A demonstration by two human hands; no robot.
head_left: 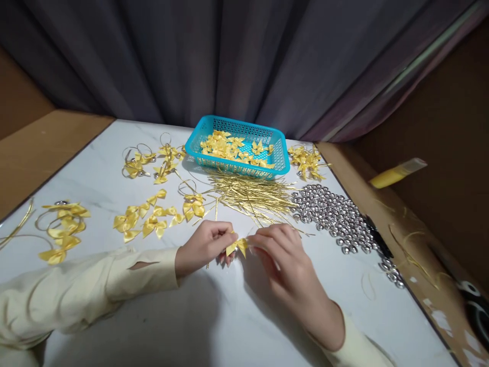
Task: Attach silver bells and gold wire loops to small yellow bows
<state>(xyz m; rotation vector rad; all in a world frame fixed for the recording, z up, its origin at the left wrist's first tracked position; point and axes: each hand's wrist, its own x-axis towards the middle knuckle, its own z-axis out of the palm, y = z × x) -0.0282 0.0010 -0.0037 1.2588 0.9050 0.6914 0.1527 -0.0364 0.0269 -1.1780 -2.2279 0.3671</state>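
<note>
Right now, bow in hand: one yellow bow (241,245) sits just below the centre of the frame, held above the white tabletop (171,326), with a small shiny spot at its lower edge.
Left hand: the left hand (204,248) pinches the bow's left side between thumb and bent fingers.
Right hand: the right hand (286,260) curves in from the lower right, fingertips drawn together at the bow's right tip; whether they grip it, I cannot tell.
Gold strips: a loose heap of thin gold strips (252,196) lies above the hands, at mid-frame.
Silver pieces: many small silver pieces (330,214) spread right of the strips.
Basket: a turquoise basket (239,167) at upper centre holds more bows (225,145).
Left side: loose bows (155,224) lie left of centre; looped bows (63,232) lie at far left.
Right edge: a yellow tube (393,176) with a clear end.
</note>
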